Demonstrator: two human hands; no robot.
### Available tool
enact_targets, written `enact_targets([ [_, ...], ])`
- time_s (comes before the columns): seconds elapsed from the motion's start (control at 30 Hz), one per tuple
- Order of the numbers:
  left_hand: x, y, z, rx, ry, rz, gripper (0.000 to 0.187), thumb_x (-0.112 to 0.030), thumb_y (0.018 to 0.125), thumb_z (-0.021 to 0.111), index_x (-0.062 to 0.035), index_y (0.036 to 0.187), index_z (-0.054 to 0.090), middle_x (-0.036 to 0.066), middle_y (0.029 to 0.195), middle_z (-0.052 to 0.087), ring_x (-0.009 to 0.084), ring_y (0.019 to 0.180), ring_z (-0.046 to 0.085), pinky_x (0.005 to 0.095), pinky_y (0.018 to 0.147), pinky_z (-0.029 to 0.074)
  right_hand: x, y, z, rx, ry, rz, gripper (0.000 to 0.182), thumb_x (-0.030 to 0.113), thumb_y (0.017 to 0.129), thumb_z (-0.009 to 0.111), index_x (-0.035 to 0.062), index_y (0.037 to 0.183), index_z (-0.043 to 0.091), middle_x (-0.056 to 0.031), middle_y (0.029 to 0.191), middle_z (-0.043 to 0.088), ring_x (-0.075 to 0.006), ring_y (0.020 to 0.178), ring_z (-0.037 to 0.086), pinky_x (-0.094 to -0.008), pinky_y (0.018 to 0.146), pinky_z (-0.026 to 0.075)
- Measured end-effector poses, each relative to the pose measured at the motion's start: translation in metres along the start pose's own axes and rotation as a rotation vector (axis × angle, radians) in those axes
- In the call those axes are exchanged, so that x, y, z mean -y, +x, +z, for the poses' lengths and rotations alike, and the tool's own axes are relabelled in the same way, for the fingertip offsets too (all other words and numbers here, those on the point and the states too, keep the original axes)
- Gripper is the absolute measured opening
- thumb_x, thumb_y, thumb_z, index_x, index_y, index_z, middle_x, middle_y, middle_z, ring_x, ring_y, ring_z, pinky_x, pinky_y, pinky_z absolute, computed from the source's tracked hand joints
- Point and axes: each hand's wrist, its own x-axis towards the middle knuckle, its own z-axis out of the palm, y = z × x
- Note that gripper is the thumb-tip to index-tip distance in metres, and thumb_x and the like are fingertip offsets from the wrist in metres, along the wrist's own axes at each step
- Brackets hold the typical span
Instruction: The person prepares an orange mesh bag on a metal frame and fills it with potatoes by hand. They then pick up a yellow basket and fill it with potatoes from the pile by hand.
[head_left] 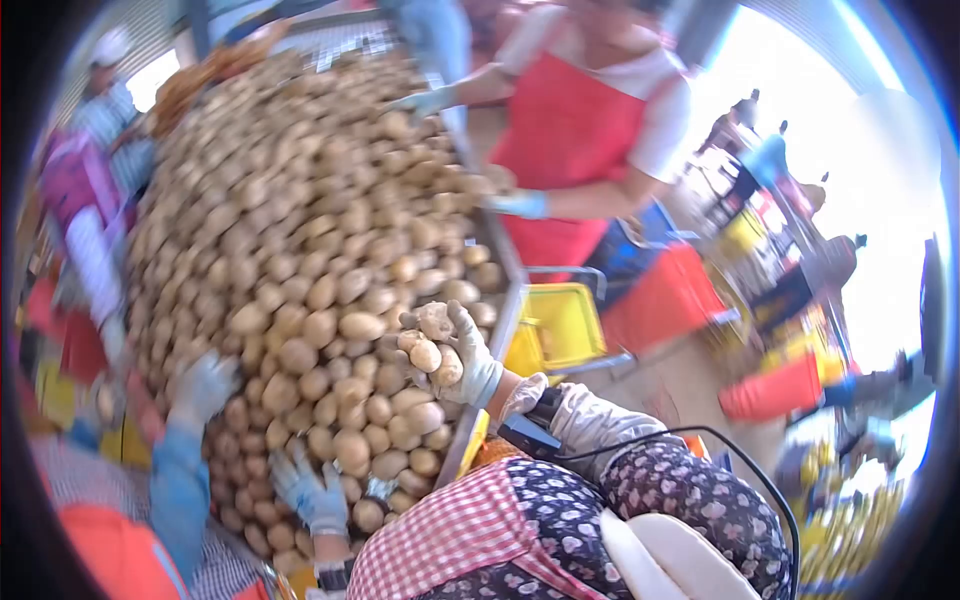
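Note:
A large heap of brown, round potatoes [320,325] fills a metal-edged table [510,310]. Over its right edge, my right hand [465,360], in a pale glove, is closed around several potatoes [426,356], one of them knobbly. My left hand [311,492], in a light blue glove, lies on the near part of the heap with its fingers spread and nothing visibly gripped. Small potatoes surround its fingertips.
A co-worker's gloved hand [205,385] touches the heap at left. Across the table edge stands a person in a red apron [570,130], both hands at the potatoes. Yellow [565,325] and red [665,300] crates stand at right. A black cable [700,430] runs beside my right sleeve.

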Motion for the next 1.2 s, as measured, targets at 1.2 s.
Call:
enact_targets([
  [1.2, -0.103, -0.008, -0.010, -0.075, -0.076, -0.055, 0.057, -0.030, 0.093, 0.047, -0.0003, 0.139, 0.033, 0.020, 0.143, 0.035, 0.0360, 0.133, 0.032, 0.0462, 0.112, 0.025, 0.248, -0.194, -0.324, -0.677, 0.455, -0.368, 0.061, 0.061, 0.078, 0.060, 0.0104, 0.112, 0.054, -0.0211, 0.110, 0.060, -0.0283, 0.085, 0.065, -0.0357, 0.067, 0.058],
])
